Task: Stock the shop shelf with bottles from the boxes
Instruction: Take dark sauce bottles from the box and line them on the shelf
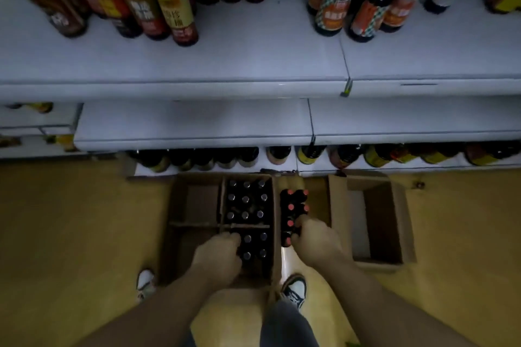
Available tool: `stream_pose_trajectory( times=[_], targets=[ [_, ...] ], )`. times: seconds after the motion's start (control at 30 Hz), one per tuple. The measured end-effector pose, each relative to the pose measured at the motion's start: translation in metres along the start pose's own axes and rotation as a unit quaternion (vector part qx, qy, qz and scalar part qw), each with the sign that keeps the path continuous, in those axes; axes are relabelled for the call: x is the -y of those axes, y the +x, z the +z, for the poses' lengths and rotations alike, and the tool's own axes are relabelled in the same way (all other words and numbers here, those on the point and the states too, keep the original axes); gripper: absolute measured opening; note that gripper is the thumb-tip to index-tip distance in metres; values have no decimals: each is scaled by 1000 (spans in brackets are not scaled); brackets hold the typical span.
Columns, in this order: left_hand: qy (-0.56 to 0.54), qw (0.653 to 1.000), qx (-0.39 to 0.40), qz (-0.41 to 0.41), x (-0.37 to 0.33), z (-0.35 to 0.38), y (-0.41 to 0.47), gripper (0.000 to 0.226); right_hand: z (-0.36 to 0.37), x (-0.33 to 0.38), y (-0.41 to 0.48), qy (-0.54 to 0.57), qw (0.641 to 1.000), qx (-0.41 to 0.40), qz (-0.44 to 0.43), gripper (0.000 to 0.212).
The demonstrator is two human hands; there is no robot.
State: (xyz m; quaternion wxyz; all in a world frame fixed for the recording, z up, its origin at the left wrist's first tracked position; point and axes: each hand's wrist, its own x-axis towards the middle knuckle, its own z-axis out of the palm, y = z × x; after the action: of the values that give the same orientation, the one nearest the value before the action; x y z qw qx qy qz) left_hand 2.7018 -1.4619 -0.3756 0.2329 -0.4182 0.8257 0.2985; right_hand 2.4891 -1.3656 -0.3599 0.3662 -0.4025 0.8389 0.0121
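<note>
While both arms stretch down to the floor (pixel 70 234), the left hand (pixel 217 258) is in the near right section of the box (pixel 197 205), knuckles up, fingers curled down over the black-cap bottles (pixel 245 200) at that section's left edge. Its fingertips are buried among the caps, so whether they have closed round a neck I cannot tell. The rest of those bottles stand upright in rows filling the box's right half; the left half is bare cardboard.

Over to the right hand (pixel 315 242): it's on the red-cap bottles (pixel 293 207), a tight upright cluster on the floor just beside the box's right wall. Fingers (pixel 303 220) hook over the far side of the nearest ones, thumb (pixel 296 239) presses in from the near side, a narrow pinch with the caps caught between.

Right of that cluster lies an empty box (pixel 377 222), open side up. Above it all, the white shelf (pixel 225 65) carries dark bottles at the back on either side, and its front strip is bare.
</note>
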Motion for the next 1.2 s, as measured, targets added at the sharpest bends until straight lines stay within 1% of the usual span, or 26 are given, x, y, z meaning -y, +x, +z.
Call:
stream_pose_trajectory(
  times=[0.07, 0.13, 0.23, 0.3, 0.37, 0.43, 0.57, 0.63, 0.73, 0.8, 0.87, 0.97, 1.0, 1.13, 1.2],
  targets=[
    [-25, 999, -2, -30, -3, 18, -14, 25, 17, -9, -5, 4, 1000, 20, -7, 23],
    [-38, 998, -12, -50, -2, 36, -22, 27, 36, -15, -11, -4, 999, 43, -9, 27],
    [-59, 996, -15, -71, 5, 62, -22, 34, 64, -20, -8, -1, 998, 67, -9, 28],
    [-75, 994, -5, -79, 13, 81, -14, 33, 87, -21, 1, 2, 997, 77, -8, 32],
    [-70, 994, 5, -82, 25, 105, 3, 28, 118, -21, 17, 4, 996, 85, -7, 35],
    [-66, 994, 14, -83, 39, 133, 27, 30, 155, -23, 39, 10, 995, 95, 0, 33],
    [-105, 990, 15, -97, 73, 208, 93, 32, 233, -32, 96, 39, 992, 117, 30, 19],
    [-111, 989, 3, -101, 89, 248, 131, 42, 276, -42, 129, 46, 991, 117, 46, 26],
    [-75, 994, -9, -84, 107, 298, 181, 58, 329, -57, 171, 53, 992, 101, 54, 39],
    [-41, 997, -11, -68, 116, 326, 207, 61, 356, -66, 191, 46, 994, 88, 54, 48],
    [-27, 998, 0, -59, 123, 351, 227, 61, 379, -72, 209, 21, 995, 94, 38, 52],
    [-51, 998, -16, -12, 129, 376, 243, 52, 403, -74, 226, 12, 994, 99, 35, 44],
    [-40, 999, -23, 6, 130, 381, 245, 50, 408, -75, 228, 13, 995, 95, 35, 42],
    [-35, 997, -55, 29, 135, 395, 253, 44, 414, -80, 232, -7, 997, 72, 21, 41],
    [-20, 999, -37, 13, 133, 392, 257, 45, 414, -83, 231, -22, 997, 66, 18, 40]
  ],
)
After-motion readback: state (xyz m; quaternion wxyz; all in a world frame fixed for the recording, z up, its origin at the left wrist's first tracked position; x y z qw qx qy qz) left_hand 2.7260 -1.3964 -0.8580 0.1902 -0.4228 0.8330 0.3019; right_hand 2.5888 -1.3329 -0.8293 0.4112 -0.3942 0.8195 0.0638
